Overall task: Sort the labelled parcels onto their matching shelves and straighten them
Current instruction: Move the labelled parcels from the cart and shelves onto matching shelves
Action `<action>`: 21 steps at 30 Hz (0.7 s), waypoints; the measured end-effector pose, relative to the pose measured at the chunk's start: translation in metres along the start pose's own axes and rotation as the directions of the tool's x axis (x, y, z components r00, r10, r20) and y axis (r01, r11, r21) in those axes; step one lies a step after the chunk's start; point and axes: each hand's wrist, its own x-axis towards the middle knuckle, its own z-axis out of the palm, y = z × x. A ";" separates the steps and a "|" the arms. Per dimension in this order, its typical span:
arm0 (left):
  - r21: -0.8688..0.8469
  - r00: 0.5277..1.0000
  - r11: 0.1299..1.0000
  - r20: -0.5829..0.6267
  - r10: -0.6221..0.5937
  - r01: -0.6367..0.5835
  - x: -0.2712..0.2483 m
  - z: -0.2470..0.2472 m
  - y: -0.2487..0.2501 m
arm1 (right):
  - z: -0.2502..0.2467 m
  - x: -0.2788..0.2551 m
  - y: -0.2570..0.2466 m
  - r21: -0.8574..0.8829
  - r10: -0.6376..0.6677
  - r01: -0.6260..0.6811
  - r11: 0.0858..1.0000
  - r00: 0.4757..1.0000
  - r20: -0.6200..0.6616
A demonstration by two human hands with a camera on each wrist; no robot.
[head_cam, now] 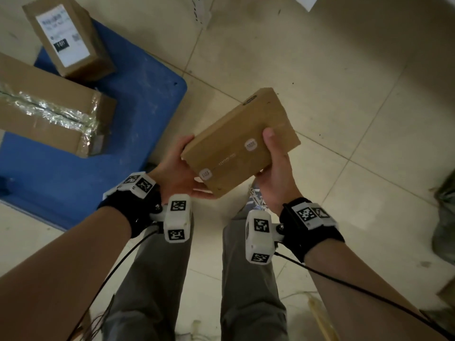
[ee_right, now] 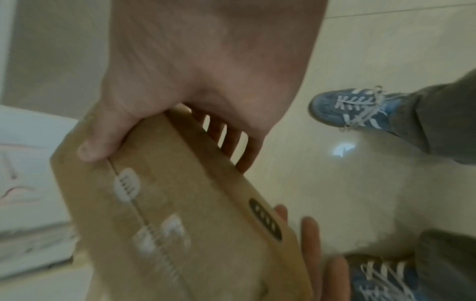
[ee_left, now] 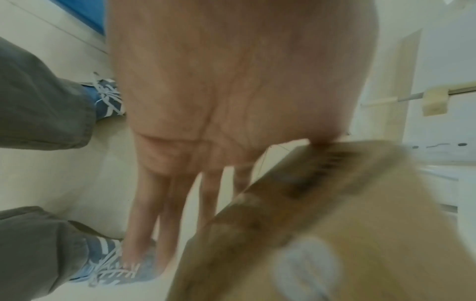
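A flat brown cardboard parcel with two round white stickers hangs tilted above the tiled floor, held between both hands. My left hand carries its near left corner, thumb against the side edge. Its straight fingers lie underneath and poke out past the far edge. My right hand grips the right side, thumb pressed on top and fingers curled under. The left wrist view shows the parcel blurred beside my left hand. In the right wrist view my right hand clamps the parcel.
A blue platform lies on the floor at left. It bears a labelled cardboard box and a larger taped box. My legs and blue shoes stand below the parcel. A grey-green bundle sits at the right edge.
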 end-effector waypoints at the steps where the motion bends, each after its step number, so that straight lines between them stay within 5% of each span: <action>1: 0.036 0.998 0.999 -0.059 0.011 -0.009 0.001 -0.001 -0.003 | -0.002 -0.001 -0.001 -0.078 -0.065 0.063 0.995 0.998 -0.021; 5: 0.069 0.968 0.995 -0.239 0.080 -0.065 0.007 -0.014 -0.008 | -0.005 -0.006 -0.004 -0.291 -0.265 0.259 0.921 0.964 0.018; 11: 0.085 0.968 0.986 -0.195 0.161 -0.146 0.007 -0.007 0.002 | -0.012 -0.002 0.004 -0.406 -0.347 0.377 0.833 0.926 0.149; 21: 0.215 0.965 0.957 -0.138 0.225 -0.192 0.004 0.019 0.007 | -0.017 0.008 0.006 -0.403 -0.389 0.409 0.819 0.911 0.135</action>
